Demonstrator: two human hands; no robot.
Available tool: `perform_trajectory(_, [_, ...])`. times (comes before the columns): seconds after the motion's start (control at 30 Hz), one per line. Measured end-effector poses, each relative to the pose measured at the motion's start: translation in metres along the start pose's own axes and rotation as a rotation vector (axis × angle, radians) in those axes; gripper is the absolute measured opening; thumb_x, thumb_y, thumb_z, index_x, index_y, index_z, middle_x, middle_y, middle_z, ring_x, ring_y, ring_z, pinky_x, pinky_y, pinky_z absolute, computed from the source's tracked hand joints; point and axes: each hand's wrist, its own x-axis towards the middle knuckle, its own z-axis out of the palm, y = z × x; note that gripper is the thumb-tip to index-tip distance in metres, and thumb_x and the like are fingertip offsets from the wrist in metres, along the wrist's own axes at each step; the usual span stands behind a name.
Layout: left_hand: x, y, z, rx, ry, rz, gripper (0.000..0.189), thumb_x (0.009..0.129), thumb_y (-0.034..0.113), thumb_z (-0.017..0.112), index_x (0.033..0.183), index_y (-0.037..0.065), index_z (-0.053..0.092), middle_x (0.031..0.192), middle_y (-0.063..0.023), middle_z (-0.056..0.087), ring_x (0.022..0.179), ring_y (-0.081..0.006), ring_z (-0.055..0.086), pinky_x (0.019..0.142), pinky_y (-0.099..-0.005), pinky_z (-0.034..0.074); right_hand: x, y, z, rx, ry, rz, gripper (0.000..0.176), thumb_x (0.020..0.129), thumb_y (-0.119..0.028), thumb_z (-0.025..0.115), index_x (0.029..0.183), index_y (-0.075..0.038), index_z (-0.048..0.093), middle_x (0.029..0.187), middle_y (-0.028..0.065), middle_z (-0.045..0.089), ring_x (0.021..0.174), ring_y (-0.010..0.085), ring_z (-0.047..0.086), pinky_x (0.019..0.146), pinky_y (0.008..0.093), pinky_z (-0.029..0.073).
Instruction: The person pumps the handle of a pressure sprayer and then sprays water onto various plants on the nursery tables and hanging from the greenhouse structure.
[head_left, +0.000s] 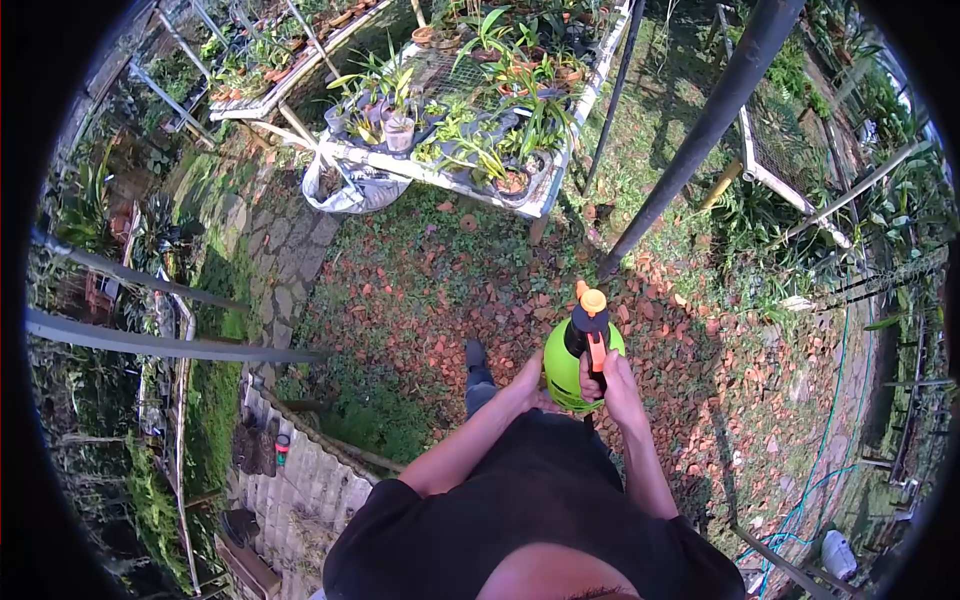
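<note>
A bright green pump sprayer (566, 362) with a black and orange top is held upright in front of my body. Its orange nozzle end points away from me. My right hand (621, 392) is closed around the black handle below the orange trigger. Against the left side of the green tank rests my left hand (531, 384), with its fingers partly hidden behind and under the tank; it appears to support the sprayer.
A plant bench (455, 183) with many potted plants stands ahead, a white sack (355, 193) hanging at its corner. A dark pole (690, 150) rises just beyond the sprayer. Corrugated sheeting (300, 505) lies at lower left, a green hose (800, 515) at lower right.
</note>
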Motion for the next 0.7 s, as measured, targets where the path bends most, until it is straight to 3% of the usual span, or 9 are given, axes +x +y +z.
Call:
perform_trajectory(0.07, [0.003,0.003,0.001,0.008,-0.005,0.013,0.077,0.091,0.067,0.014,0.129,0.013,0.053,0.114,-0.0130,0.064,0.105,-0.0265,0.060,0.082,-0.0433,0.049,0.000,0.003,-0.007,-0.095,-0.078,-0.060,0.048,0.102,-0.049,0.036,0.089,-0.004,0.047,0.063,-0.0033,0.038,0.053,0.0064,0.038,0.049,0.0222,0.034])
perform_trajectory(0.17, [-0.003,0.014,0.006,0.040,0.001,0.055,0.073,0.091,0.067,0.017,0.123,0.014,0.056,0.107,-0.0100,0.064,0.097,-0.0227,0.062,0.078,-0.0411,0.051,0.000,0.004,-0.004,-0.170,-0.059,-0.095,0.032,0.098,-0.035,0.054,0.092,-0.004,0.050,0.069,-0.0033,0.045,0.061,0.0055,0.043,0.055,0.0222,0.038])
perform_trajectory(0.23, [-0.008,0.022,0.009,0.037,0.003,0.081,0.068,0.091,0.065,0.020,0.123,0.018,0.056,0.113,-0.0060,0.062,0.099,-0.0218,0.061,0.080,-0.0420,0.050,0.001,-0.003,0.002,-0.269,0.004,-0.132,0.022,0.092,-0.023,0.065,0.091,-0.004,0.055,0.074,-0.0033,0.051,0.068,0.0055,0.048,0.060,0.0242,0.042])
perform_trajectory(0.3, [-0.014,0.028,0.010,0.044,-0.013,0.099,0.065,0.092,0.064,0.021,0.125,0.020,0.055,0.118,-0.0046,0.061,0.103,-0.0215,0.058,0.082,-0.0423,0.049,0.001,-0.005,0.003,-0.341,0.063,-0.096,0.021,0.091,-0.023,0.067,0.090,-0.004,0.056,0.075,-0.0031,0.053,0.070,0.0059,0.049,0.062,0.0248,0.043])
perform_trajectory(0.4, [-0.011,0.031,0.007,0.020,0.011,0.104,0.072,0.093,0.063,0.018,0.139,0.013,0.044,0.133,-0.0133,0.053,0.117,-0.0329,0.054,0.095,-0.0527,0.043,0.001,0.003,-0.001,-0.365,0.168,-0.070,0.023,0.089,-0.025,0.069,0.088,-0.004,0.058,0.078,-0.0012,0.057,0.075,0.0071,0.054,0.068,0.0256,0.045])
perform_trajectory(0.47, [-0.004,0.030,0.000,0.026,-0.006,0.129,0.075,0.092,0.065,0.021,0.141,0.011,0.041,0.137,-0.0164,0.048,0.121,-0.0345,0.051,0.097,-0.0548,0.042,0.001,0.008,0.000,-0.390,0.233,-0.135,0.025,0.089,-0.025,0.070,0.089,-0.004,0.058,0.079,-0.0011,0.058,0.075,0.0074,0.054,0.069,0.0258,0.046])
perform_trajectory(0.53, [-0.011,0.038,0.003,0.081,-0.006,0.176,0.077,0.092,0.067,0.023,0.142,0.010,0.039,0.135,-0.0197,0.049,0.120,-0.0352,0.053,0.097,-0.0552,0.042,0.005,0.019,0.000,-0.358,0.256,-0.081,0.023,0.092,-0.019,0.066,0.104,-0.002,0.054,0.091,-0.0001,0.055,0.084,0.0080,0.051,0.076,0.0269,0.045])
perform_trajectory(0.67, [0.000,0.058,-0.022,0.259,-0.012,0.172,0.073,0.093,0.065,0.033,0.128,0.002,0.045,0.105,-0.0171,0.060,0.099,-0.0262,0.063,0.085,-0.0438,0.052,0.025,0.056,0.002,-0.270,0.297,-0.134,0.035,0.092,-0.010,0.059,0.121,0.002,0.045,0.106,0.0059,0.056,0.099,0.0134,0.054,0.088,0.0308,0.047])
perform_trajectory(0.7, [-0.021,0.073,-0.008,0.228,-0.050,0.176,0.070,0.092,0.066,0.039,0.116,0.001,0.052,0.092,-0.0086,0.061,0.087,-0.0198,0.064,0.074,-0.0356,0.052,0.028,0.055,0.005,-0.254,0.315,-0.135,0.032,0.091,-0.007,0.057,0.120,0.002,0.045,0.111,0.0079,0.057,0.102,0.0147,0.056,0.089,0.0316,0.047])
